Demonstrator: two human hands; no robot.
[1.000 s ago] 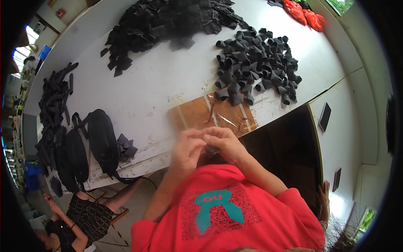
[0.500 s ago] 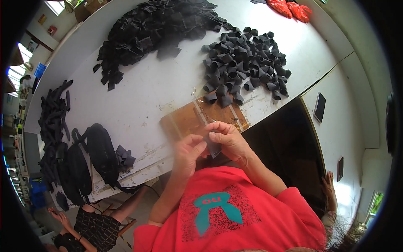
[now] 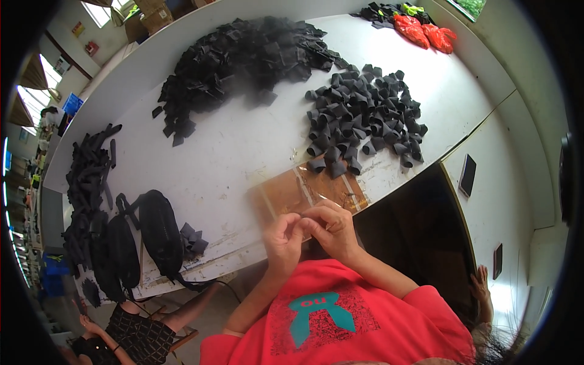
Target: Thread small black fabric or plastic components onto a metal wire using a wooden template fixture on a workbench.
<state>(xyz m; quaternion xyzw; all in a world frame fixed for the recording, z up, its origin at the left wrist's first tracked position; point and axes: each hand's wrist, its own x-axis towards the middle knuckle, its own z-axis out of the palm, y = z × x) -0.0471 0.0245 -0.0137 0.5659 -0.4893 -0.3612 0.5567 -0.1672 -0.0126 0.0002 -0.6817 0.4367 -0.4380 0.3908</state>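
My left hand and my right hand meet at the fingertips above the near edge of the white table. Both are closed in a pinch round a small black fabric piece, most of it hidden behind the fingers. Just beyond them lies a brown board with pale tape strips across it. Past the board spreads a heap of black pieces curled into loops, a few of them resting on the board's far edge. Farther back and left is a larger pile of flat black pieces.
Black strips and black pouches lie at the left, beside a small black cluster. Red plastic bags sit at the back right. A phone rests on the right-hand table, where another person's hand touches the edge.
The whole view has shifted, so the table appears lower. My fingers have drawn closer together, and the black fabric piece, plainly visible before, is now mostly covered by them.
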